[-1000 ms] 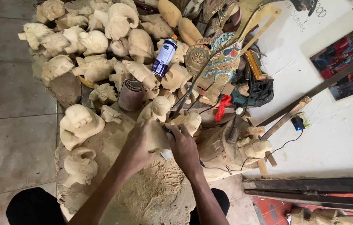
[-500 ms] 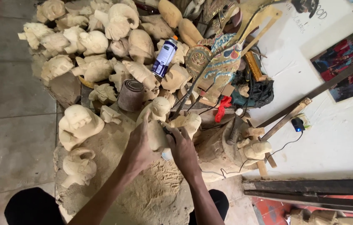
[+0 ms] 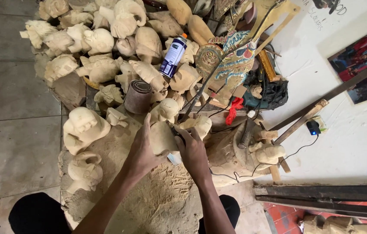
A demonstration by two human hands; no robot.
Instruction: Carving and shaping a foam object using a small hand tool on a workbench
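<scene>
The left hand [image 3: 142, 149] is gripping a pale wooden carving [image 3: 162, 138], fingers wrapped around its left side and thumb pointing up toward the sandpaper roll [image 3: 138, 96]. The carving is sitting just above a sawdust-covered stump [image 3: 149, 203], right between the two hands, its long axis running roughly up and away from the person. The right hand [image 3: 194, 151] is closing around a small dark tool [image 3: 175, 131], whose tip is lying against the carving's upper right edge; so the carving is lying directly left of that grip, touching it. Both hands are equally near the piece, one on each side.

A pale, flat bit is peeking out under the right hand at the carving's lower edge; what it is cannot be made out. The tool's blade and most of its handle are being hidden by the fingers, so its kind is unclear. The carving's underside and whatever it is resting on are also being covered by the palms.

Around them, a heap of unfinished figures [image 3: 101, 41] is piling up on the floor, with a spray can [image 3: 173, 56] standing among them and a painted flat puppet [image 3: 231, 60] leaning beyond. A rounded figure [image 3: 84, 125] is lying just left of the left wrist.
</scene>
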